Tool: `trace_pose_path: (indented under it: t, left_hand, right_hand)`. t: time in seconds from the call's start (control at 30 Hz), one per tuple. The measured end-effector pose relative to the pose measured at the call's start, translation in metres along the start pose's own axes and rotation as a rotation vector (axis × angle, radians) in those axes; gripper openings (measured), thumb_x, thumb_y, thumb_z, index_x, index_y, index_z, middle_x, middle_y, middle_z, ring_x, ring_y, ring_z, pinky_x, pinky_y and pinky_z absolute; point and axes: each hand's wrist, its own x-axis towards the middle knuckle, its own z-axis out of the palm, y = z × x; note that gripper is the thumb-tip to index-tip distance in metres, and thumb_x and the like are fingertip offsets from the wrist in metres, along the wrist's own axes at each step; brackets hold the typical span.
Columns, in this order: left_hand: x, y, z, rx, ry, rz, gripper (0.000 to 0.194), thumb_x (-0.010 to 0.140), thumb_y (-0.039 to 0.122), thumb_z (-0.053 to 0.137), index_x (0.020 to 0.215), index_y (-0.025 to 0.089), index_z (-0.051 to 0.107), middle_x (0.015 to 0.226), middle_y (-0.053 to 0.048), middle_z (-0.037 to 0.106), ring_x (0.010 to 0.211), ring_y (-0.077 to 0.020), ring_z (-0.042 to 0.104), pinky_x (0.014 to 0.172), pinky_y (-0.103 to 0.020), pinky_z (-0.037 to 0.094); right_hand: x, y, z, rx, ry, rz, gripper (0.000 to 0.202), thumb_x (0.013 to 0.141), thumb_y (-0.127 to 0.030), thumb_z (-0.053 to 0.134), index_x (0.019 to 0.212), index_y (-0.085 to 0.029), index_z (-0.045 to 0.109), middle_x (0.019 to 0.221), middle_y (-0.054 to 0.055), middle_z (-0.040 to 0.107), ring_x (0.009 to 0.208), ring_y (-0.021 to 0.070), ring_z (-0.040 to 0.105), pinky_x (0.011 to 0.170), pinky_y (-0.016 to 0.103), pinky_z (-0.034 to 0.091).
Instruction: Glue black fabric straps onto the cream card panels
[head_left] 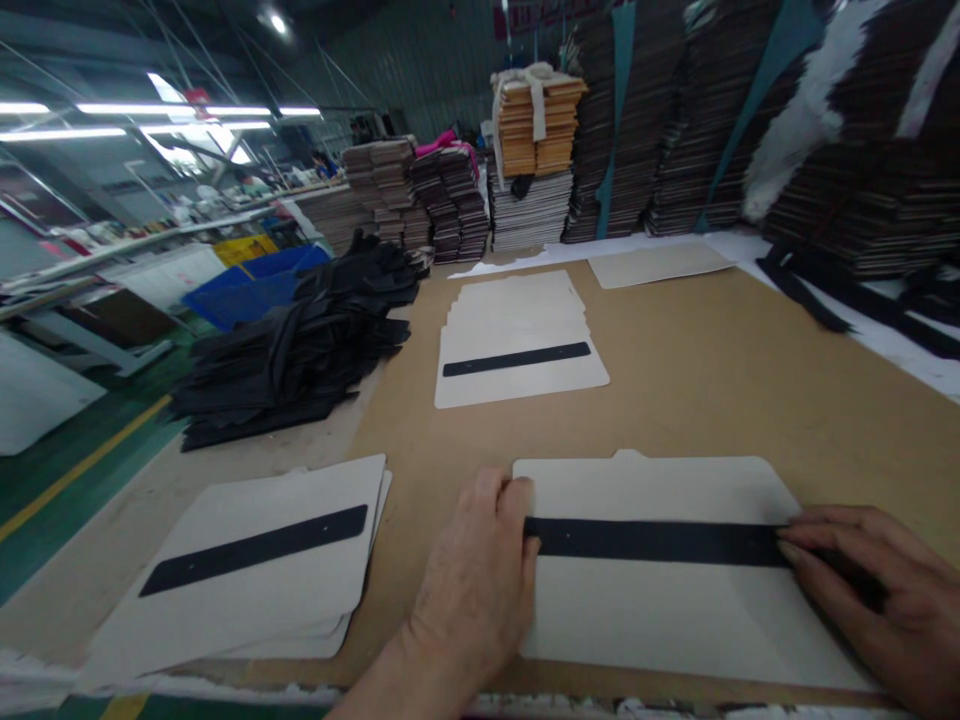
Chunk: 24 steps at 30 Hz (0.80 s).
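Note:
A pale, round-cornered board (645,615) lies flat before me with a black strip (660,541) across it. My left hand (476,575) is closed at the board's left edge, fingertips and thumb around the strip's left end. At the other end, my right hand (874,590) pinches the strip between thumb and fingers; that tip is hidden under them. To the left sits a small stack of similar boards (277,595), its top one bearing a black strip (255,550). Farther back, a fanned row of pale boards (517,310) has another black strip (517,359) on the front one.
Brown sheeting (690,370) covers the table. A heap of black strips (300,345) lies at the back left, beside a blue bin (251,285). A single pale sheet (660,264) and loose black strips (806,290) lie at the far right. Tall dark stacks (682,120) rise behind.

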Motion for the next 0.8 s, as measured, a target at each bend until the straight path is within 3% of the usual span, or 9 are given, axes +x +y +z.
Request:
trace_pose_path:
  t: [0.1,0.2,0.33,0.5,0.63,0.8]
  left_hand:
    - [-0.002,0.003,0.011,0.114,-0.002,0.288,0.062,0.074,-0.001,0.052,0.133,0.018,0.048,0.131,-0.010,0.053,0.114,-0.0265,0.051,0.098,-0.041,0.050]
    - [-0.005,0.003,0.021,0.238,-0.027,0.452,0.064,0.076,-0.002,0.045,0.138,0.014,0.045,0.123,-0.010,0.060,0.105,-0.0252,0.055,0.090,-0.040,0.056]
    - [-0.008,-0.003,0.027,0.377,0.045,0.516,0.068,0.075,-0.004,0.040,0.141,0.009,0.044,0.123,-0.012,0.061,0.108,-0.0255,0.055,0.089,-0.037,0.057]
    - [-0.011,-0.009,0.031,0.425,0.095,0.530,0.068,0.073,-0.002,0.043,0.140,0.008,0.048,0.129,-0.013,0.058,0.113,-0.0259,0.053,0.089,-0.034,0.057]
    - [-0.011,-0.006,0.028,0.422,0.059,0.552,0.069,0.071,0.000,0.046,0.140,0.005,0.048,0.124,-0.015,0.061,0.106,-0.0264,0.055,0.085,-0.034,0.058]
    - [-0.013,-0.004,0.024,0.377,0.037,0.561,0.056,0.080,0.009,0.053,0.136,0.001,0.052,0.128,-0.018,0.061,0.113,-0.0278,0.057,0.095,-0.036,0.054]
  right_hand:
    - [0.004,-0.011,-0.012,-0.112,0.022,-0.152,0.021,0.093,-0.040,0.047,0.100,-0.027,0.062,0.103,0.004,0.067,0.087,0.0197,0.068,0.076,0.032,0.058]
    - [0.008,-0.032,-0.029,-0.256,-0.012,-0.289,0.032,0.090,-0.022,0.043,0.118,-0.023,0.060,0.108,0.006,0.068,0.092,0.0227,0.069,0.076,0.035,0.060]
    - [0.010,-0.058,-0.046,-0.462,-0.089,-0.436,0.062,0.073,-0.001,0.041,0.129,-0.022,0.059,0.104,0.008,0.069,0.086,0.0248,0.068,0.061,0.034,0.062]
    - [0.010,-0.068,-0.050,-0.541,-0.093,-0.493,0.057,0.069,0.002,0.042,0.117,-0.015,0.067,0.098,0.013,0.070,0.084,0.0275,0.067,0.059,0.034,0.064]
    - [0.008,-0.067,-0.048,-0.532,-0.152,-0.460,0.056,0.068,0.001,0.046,0.119,-0.012,0.067,0.106,0.015,0.070,0.091,0.0283,0.066,0.072,0.039,0.065]
    - [-0.005,-0.043,-0.039,-0.541,-0.079,-0.539,0.050,0.067,-0.002,0.048,0.112,-0.013,0.068,0.115,0.017,0.069,0.099,0.0319,0.066,0.079,0.045,0.063]
